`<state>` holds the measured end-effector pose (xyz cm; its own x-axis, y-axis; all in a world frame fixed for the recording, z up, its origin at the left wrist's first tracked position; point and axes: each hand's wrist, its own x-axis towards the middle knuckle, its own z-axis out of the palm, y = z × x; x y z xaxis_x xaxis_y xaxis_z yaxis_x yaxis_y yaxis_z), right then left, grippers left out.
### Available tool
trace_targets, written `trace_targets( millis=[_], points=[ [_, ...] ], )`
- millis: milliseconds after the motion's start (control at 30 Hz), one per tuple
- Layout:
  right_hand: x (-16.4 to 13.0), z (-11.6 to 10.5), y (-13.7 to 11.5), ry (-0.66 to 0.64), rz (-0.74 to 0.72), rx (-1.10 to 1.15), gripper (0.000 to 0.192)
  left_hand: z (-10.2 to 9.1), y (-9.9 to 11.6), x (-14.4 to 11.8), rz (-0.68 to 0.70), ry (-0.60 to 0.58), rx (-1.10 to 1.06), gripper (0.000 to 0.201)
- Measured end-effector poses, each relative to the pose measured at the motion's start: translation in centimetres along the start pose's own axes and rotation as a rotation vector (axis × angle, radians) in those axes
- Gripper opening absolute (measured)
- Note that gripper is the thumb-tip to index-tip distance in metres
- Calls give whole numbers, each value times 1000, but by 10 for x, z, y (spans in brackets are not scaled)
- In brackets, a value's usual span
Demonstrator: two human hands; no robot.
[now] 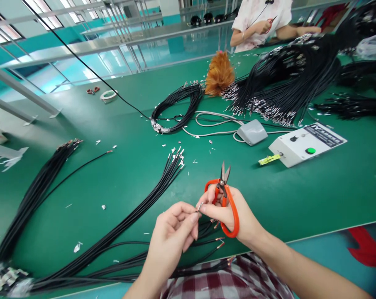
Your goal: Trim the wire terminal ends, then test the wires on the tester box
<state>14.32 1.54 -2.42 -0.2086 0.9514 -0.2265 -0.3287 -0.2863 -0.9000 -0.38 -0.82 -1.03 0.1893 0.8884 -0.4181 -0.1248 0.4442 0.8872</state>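
My left hand [172, 232] pinches the end of a thin black cable, whose pale tip [200, 206] shows between the fingertips. Held in my right hand [245, 216] is a pair of scissors with orange handles [235, 214]; the blades are slightly parted and point away from me. The thumb and a finger of that same hand touch the cable tip. Below and beside my hands lie loose black cables [128, 259] with stripped, coloured wire ends. To the left, a group of cables [144, 201] with pale ends stretches across the table.
On the green table [144, 153] are a coiled cable bundle [191, 104], a grey pedal-like box [252, 132], a white tester box [309, 143], a tape roll [108, 96], an orange-brown fluffy object [219, 74] and paper scraps. Cables [287, 83] pile up right. Opposite, another person [262, 25] holds scissors.
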Motion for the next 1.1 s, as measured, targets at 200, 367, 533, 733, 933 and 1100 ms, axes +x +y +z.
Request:
trace_targets(
  millis=[200, 367, 533, 733, 933, 1100],
  points=[
    [15, -1, 3, -36, 36, -24, 28, -19, -3, 5, -318, -398, -295, 23],
    [40, -18, 3, 225, 33, 19, 27, -11, -1, 4, -229, -200, -211, 21],
    [25, -24, 4, 151, 49, -49, 26, -3, -2, 5, -126, -35, -134, 26],
    [2, -12, 7, 7, 12, -20, 23, -3, -3, 8, -91, -23, -81, 28],
    [3, -5, 8, 38, -29, -4, 23, -4, -5, 8, -82, -56, -81, 28],
    [3, -2, 10, 64, -27, 3, 23, -2, -3, 7, -93, -16, -92, 28]
  ],
)
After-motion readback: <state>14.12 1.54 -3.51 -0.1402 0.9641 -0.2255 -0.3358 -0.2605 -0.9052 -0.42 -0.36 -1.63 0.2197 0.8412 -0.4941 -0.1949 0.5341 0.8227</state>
